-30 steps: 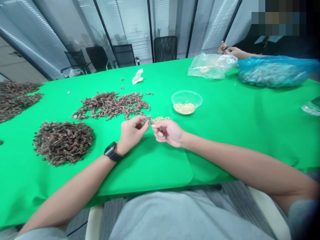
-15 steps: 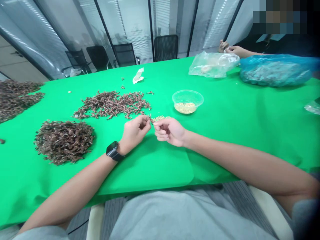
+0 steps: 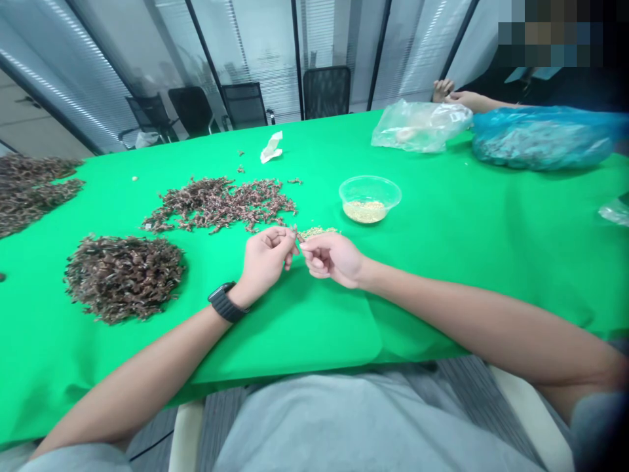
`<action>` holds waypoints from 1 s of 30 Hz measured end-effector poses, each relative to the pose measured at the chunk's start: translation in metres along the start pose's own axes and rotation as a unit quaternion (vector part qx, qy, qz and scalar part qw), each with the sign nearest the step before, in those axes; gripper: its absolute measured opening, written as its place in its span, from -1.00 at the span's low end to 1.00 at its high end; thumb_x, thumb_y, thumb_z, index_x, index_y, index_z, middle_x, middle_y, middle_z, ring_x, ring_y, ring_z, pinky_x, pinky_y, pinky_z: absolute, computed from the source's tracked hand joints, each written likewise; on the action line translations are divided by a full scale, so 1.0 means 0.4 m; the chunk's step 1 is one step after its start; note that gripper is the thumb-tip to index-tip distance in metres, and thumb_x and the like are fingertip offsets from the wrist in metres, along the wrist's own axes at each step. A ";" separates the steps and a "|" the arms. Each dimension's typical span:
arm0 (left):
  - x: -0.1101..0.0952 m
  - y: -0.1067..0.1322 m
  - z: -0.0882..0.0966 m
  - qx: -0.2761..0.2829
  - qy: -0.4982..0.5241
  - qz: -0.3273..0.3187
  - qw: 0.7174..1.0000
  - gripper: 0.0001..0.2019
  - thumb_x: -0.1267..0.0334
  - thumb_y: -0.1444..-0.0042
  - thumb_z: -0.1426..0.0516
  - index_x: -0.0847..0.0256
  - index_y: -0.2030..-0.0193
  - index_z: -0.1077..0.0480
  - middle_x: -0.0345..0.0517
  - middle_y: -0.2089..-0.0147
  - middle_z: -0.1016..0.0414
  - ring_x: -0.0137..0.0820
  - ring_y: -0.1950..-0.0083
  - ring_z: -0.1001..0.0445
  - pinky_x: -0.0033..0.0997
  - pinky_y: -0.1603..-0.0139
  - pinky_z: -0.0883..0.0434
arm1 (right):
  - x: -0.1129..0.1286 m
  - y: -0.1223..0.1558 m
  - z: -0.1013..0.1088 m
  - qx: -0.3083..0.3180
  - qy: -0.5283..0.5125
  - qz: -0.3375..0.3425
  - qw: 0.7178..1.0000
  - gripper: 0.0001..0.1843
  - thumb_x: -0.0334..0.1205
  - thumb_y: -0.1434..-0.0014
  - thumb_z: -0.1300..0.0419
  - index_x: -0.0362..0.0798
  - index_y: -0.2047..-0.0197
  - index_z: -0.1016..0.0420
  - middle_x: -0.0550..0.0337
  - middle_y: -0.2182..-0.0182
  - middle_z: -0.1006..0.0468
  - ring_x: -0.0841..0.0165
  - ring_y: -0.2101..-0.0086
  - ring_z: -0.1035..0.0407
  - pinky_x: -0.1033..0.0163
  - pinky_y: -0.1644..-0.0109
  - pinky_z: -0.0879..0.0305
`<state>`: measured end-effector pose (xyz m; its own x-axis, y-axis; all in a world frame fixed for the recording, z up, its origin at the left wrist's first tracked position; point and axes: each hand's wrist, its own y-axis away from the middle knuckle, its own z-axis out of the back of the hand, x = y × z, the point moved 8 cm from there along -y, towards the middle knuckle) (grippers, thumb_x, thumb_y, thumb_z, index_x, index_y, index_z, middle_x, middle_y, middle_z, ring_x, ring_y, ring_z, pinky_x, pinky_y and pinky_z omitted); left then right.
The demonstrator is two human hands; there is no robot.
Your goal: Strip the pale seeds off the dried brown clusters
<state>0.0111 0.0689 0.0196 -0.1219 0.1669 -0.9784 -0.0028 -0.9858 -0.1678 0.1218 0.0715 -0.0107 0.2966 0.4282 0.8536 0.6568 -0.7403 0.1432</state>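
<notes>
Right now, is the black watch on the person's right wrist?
No, the black watch sits on the wrist behind the left hand, while the right forearm is bare.

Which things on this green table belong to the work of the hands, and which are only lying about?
Probably part of the work:
left hand, right hand, small dried sprig at their fingertips, pale seeds, clear bowl of seeds, brown sprig heaps

Probably just lying about:
crumpled white paper, clear plastic bag
</notes>
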 end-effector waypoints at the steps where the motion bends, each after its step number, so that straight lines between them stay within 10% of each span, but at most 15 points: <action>1: 0.001 -0.001 -0.001 0.005 0.011 0.002 1.000 -0.71 0.06 -0.17 -0.25 0.28 0.34 -0.42 -0.22 0.53 -0.44 -0.57 0.66 -0.28 -0.56 0.67 -0.26 | 0.001 0.000 0.000 -0.003 -0.001 -0.001 1.000 -0.74 -0.24 -0.08 -0.20 -0.11 0.59 -0.35 0.32 0.76 -0.25 0.53 0.76 0.00 0.35 0.66 0.13; 19: -0.008 -0.002 0.012 0.009 -0.097 -0.086 0.992 -0.76 0.09 -0.23 -0.20 0.25 0.27 -0.41 -0.23 0.52 -0.47 -0.59 0.66 -0.28 -0.60 0.66 -0.20 | -0.014 0.002 -0.003 -0.002 -0.036 -0.048 0.998 -0.76 -0.25 -0.10 -0.17 -0.08 0.57 -0.29 0.35 0.76 -0.20 0.52 0.73 0.03 0.34 0.64 0.12; 30: 0.009 -0.009 0.003 0.013 -0.018 -0.024 0.999 -0.88 0.25 -0.15 -0.21 0.25 0.30 -0.39 -0.26 0.53 -0.43 -0.56 0.66 -0.30 -0.58 0.67 -0.27 | -0.010 0.001 0.002 -0.014 -0.002 -0.025 1.000 -0.76 -0.22 -0.05 -0.21 -0.10 0.58 -0.32 0.33 0.77 -0.25 0.53 0.77 -0.02 0.35 0.67 0.13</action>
<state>0.0094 0.0730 0.0170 -0.1557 0.2143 -0.9643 -0.0346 -0.9768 -0.2115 0.1216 0.0698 -0.0145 0.2671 0.4670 0.8429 0.6509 -0.7325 0.1996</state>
